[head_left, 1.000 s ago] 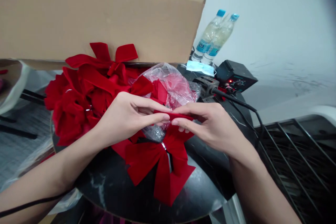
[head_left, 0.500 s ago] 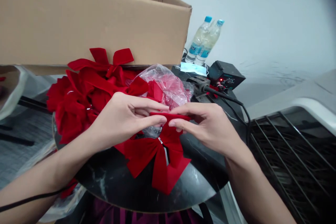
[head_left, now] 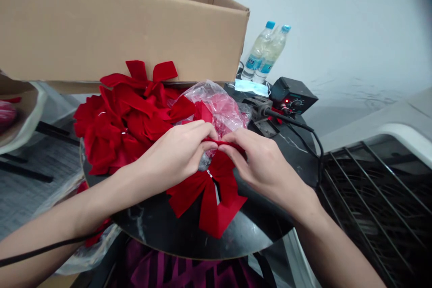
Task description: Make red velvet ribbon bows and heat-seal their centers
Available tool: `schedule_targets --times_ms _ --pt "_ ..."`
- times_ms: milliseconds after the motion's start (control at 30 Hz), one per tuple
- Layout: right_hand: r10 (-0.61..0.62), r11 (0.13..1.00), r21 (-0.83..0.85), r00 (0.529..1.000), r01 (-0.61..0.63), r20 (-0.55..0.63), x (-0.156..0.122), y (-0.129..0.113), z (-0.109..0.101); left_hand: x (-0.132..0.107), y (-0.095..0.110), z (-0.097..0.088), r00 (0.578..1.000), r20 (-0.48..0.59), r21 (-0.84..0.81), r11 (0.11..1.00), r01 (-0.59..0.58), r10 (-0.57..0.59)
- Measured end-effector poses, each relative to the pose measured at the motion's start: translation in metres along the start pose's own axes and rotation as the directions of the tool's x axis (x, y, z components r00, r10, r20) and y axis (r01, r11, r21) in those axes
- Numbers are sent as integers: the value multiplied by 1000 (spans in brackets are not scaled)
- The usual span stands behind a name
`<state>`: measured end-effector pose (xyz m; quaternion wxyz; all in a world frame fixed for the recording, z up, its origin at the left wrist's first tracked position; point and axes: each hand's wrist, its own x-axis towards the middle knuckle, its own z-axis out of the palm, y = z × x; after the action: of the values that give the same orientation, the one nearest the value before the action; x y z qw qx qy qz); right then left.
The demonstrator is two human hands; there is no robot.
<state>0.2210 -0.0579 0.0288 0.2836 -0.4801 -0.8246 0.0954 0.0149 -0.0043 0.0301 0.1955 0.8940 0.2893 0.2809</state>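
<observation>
Roughly: a narrow red velvet strip [head_left: 229, 143] is pinched between the curled fingers of the left hand [head_left: 175, 155] and the thumb and fingertips of the right hand [head_left: 263, 162]. Its left end is hidden by the left fingers. Directly below, a red velvet bow [head_left: 211, 202] is laid on a round black tabletop [head_left: 189, 229], with its upper part covered by the hands. Whether strip and bow are joined cannot be told. A heap of red bows [head_left: 118, 121] is left of a clear plastic bag [head_left: 216, 105], whose lower part is masked by the hands. Behind them, a cardboard box [head_left: 118, 27] is cut off by the frame's left edge.
</observation>
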Motion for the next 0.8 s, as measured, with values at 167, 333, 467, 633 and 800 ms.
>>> schedule_targets --times_ms 167,333,467,633,800 --pt "47 997 -54 999 -47 4 -19 -8 -2 -3 3 3 998 45 -143 988 49 -43" --pt "370 917 65 900 -394 229 -63 -5 -10 -24 2 19 953 240 27 982 186 -187" --pt "452 842 151 831 -517 324 -85 2 5 -32 2 39 918 312 267 950 164 -246" --pt "376 813 329 864 -481 335 -81 3 20 -30 6 42 908 305 66 957 282 -288" --pt "297 790 419 877 -448 377 -78 0 -1 -29 15 32 904 299 -266 882 388 -307"
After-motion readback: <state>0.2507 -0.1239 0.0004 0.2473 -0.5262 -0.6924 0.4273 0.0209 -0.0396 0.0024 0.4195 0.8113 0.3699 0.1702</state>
